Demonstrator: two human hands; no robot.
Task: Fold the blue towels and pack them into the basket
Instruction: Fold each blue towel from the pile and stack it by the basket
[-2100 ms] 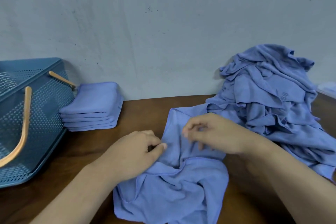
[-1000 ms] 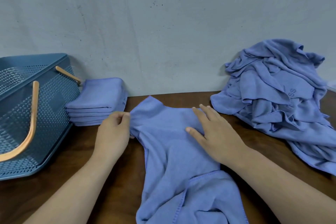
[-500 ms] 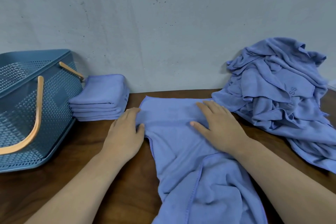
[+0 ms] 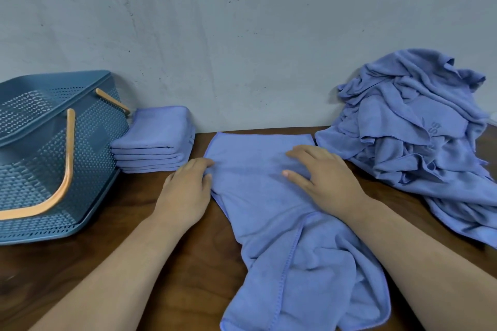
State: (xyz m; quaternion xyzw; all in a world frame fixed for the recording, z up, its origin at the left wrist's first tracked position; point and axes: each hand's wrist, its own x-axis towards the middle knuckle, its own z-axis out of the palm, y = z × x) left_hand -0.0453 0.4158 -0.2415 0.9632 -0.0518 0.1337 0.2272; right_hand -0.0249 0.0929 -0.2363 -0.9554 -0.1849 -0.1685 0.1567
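Now the blue towel (image 4: 258,185) lies on the table (image 4: 188,263) before me. My right hand (image 4: 325,177) presses it, fingers spread. My left hand (image 4: 185,191) rests flat at its left edge. "SS" shows on the crumpled pile (image 4: 408,137) to the right. Folded towels (image 4: 158,140) sit stacked just beside the basket (image 4: 88,158).

Towel between stack and pile

My hands (image 4: 185,191) (image 4: 326,177) rest on the towel (image 4: 258,196); basket (image 4: 88,158) and stack (image 4: 158,140) left, pile (image 4: 419,137) right.

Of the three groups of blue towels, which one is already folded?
The neat stack beside the basket. The middle towel lies spread, unfolded; the right-hand pile is crumpled.
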